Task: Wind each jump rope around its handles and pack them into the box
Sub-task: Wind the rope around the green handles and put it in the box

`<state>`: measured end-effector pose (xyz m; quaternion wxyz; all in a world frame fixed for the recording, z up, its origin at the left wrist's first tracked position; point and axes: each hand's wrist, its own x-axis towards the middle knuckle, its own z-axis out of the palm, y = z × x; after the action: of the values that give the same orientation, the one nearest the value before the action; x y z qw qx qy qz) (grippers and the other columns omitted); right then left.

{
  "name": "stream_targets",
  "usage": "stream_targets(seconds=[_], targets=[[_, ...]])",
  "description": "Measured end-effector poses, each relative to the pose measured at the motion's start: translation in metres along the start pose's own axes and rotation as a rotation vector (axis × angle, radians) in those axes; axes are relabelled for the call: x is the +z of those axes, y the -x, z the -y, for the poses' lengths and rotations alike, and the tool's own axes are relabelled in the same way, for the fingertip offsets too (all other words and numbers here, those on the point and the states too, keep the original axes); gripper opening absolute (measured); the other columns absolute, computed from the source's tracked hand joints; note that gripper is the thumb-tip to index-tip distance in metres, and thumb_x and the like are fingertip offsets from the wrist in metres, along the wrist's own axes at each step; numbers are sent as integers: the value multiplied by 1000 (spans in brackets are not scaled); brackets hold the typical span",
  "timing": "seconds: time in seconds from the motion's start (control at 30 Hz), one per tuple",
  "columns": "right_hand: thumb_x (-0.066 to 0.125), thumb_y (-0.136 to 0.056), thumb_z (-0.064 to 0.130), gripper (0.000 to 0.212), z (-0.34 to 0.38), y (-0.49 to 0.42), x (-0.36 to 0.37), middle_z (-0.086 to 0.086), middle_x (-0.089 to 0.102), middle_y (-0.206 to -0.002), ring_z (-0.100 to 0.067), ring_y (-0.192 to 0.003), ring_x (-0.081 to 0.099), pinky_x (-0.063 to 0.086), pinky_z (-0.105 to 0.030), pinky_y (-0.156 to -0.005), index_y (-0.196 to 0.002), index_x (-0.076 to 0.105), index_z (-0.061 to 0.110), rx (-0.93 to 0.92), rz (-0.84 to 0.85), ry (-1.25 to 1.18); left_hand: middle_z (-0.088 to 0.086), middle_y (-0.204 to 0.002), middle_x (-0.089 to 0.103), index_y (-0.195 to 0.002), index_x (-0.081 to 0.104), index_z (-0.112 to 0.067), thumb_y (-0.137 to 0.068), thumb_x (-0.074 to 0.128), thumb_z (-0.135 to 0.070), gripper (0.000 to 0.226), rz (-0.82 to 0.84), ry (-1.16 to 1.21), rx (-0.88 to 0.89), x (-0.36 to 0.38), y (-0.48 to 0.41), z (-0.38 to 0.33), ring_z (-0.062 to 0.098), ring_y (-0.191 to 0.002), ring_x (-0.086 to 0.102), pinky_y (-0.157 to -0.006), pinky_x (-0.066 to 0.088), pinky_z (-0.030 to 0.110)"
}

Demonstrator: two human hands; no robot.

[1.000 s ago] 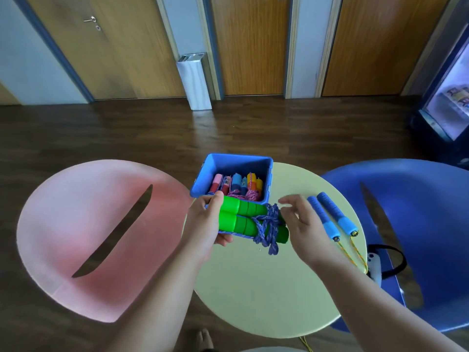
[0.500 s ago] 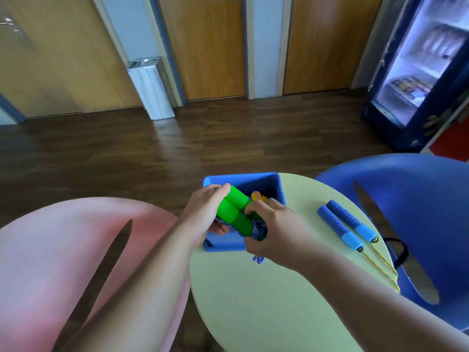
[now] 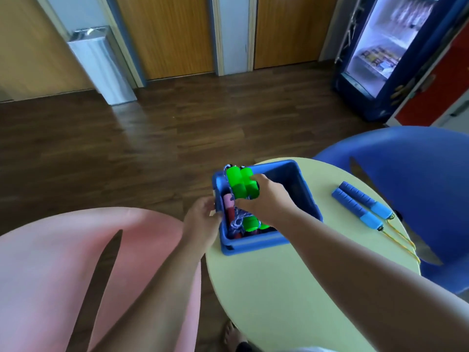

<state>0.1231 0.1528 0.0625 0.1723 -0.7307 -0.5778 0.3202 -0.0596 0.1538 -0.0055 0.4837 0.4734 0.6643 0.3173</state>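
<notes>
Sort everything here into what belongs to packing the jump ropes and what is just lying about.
Job: green-handled rope, gripped by the right hand; blue box, held by the left hand; packed ropes inside; blue-handled rope on the table.
Lying about: pink chair, blue chair, drinks fridge, metal bin.

A round pale-green desk (image 3: 291, 288) fills five o'clock; a pink chair (image 3: 50, 275) at eight; a blue chair (image 3: 418, 186) at three; a steel bin (image 3: 101, 67) at eleven; a lit fridge (image 3: 380, 47) at one.
</notes>
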Motion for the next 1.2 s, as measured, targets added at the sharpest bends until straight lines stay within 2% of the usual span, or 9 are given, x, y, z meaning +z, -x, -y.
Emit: stream_targets(seconds=[0.1, 0.27, 0.4, 0.53, 0.73, 0.9, 0.97, 1.13, 1.2], targets=[[74, -79, 54, 68, 0, -11, 21, -2, 62, -98, -22, -89, 55, 47, -31, -72, -131, 52, 17, 79, 38, 153, -12, -108, 76, -98, 69, -48, -74, 74, -22, 36, 17, 36, 33, -3, -2, 13, 16, -95, 75, -81, 63, 50], [67, -82, 70, 85, -9, -15, 49, -8, 69, -113, -29, -99, 68, 57, -38, -81, -146, 44, 18, 91, 50, 192, -13, -114, 73, -110, 69, -40, -90, 74, -7, 39, 24, 157, -4, -6, 4, 11, 19, -87, 77, -67, 66, 44], [62, -89, 66, 70, -15, -5, 50, -7, 55, -134, -29, -114, 59, 54, -39, -91, -148, 45, 32, -20, 37, 214, -14, -118, 70, -117, 70, -39, -93, 73, -9, 39, 55, 190, -11, -9, 6, 16, 17, -91, 76, -67, 66, 43], [71, -88, 55, 56, -14, -2, 49, -4, 60, -125, -27, -112, 60, 51, -35, -91, -139, 57, 38, -135, 109, 306, -12, -118, 72, -108, 70, -47, -93, 73, -8, 42, 54, 225, 3, -7, 6, 20, 19, -90, 77, -67, 66, 45], [63, -93, 54, 51, -4, -10, 60, -7, 57, -131, -33, -121, 52, 46, -39, -100, -141, 56, 35, -156, 140, 424, -10, -120, 71, -110, 70, -49, -93, 71, -9, 43, 60, 237, 39, -6, 4, 24, 21, -92, 77, -69, 66, 49], [62, -96, 52, 44, -26, 5, 37, 1, 60, -126, -20, -111, 59, 49, -34, -94, -138, 59, 37, -178, 123, 191, -23, -108, 73, -110, 67, -54, -88, 71, -26, 36, 52, 132, 85, -7, 6, 24, 10, -86, 75, -77, 65, 47], [66, -96, 45, 38, -39, 17, 27, 6, 61, -122, -15, -108, 59, 47, -29, -91, -132, 64, 34, -210, 56, 103, -18, -103, 75, -113, 65, -51, -89, 72, -29, 33, 38, 51, 128, -9, 8, 27, 6, -82, 72, -80, 62, 38], [73, -92, 32, 25, -72, 45, -1, 17, 64, -106, 0, -91, 62, 48, -19, -80, -117, 73, 33, -202, -134, -126, -5, -112, 67, -122, 68, -27, -92, 72, -29, 30, -191, -151, 453, -11, 27, 14, 9, -95, 64, -81, 49, 16], [73, -93, 29, 21, -84, 55, -18, 15, 68, -107, -6, -93, 68, 55, -26, -83, -110, 73, 40, -170, -193, -249, -4, -108, 65, -121, 69, -23, -90, 70, -30, 32, -205, -128, 542, -1, 38, -2, 12, -94, 64, -75, 51, 18]])
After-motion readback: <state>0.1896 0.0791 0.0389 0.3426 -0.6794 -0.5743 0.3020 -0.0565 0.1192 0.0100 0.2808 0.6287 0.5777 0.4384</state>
